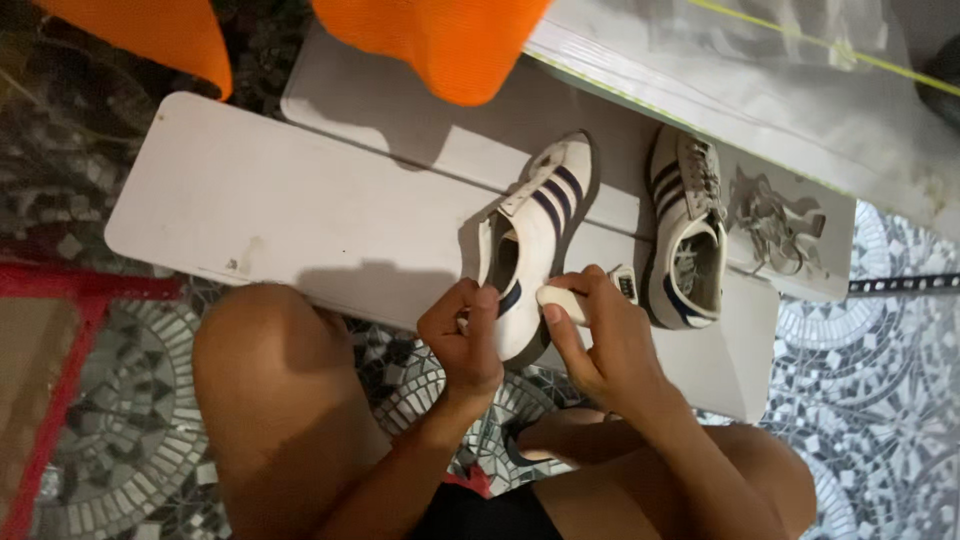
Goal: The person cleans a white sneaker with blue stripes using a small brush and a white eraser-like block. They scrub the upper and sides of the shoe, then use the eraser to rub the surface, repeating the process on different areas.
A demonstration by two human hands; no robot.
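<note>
Second white shoe (686, 232) with dark stripes lying on a pale board (300, 215), a tangle of loose laces (768, 228) just beside it. Two orange cloth shapes (440, 40) hanging over the top edge, above a second pale board (400, 110). Grey mosaic floor (880, 380) underneath, red frame (60, 390) at the left.

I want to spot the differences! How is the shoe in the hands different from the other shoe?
The held shoe is gripped at its heel by the left hand, while the other shoe lies untouched on the white board. The right hand presses a small white block against the held shoe; nothing touches the other shoe. Loose laces lie beside the other shoe only. Both are white with dark stripes.
</note>
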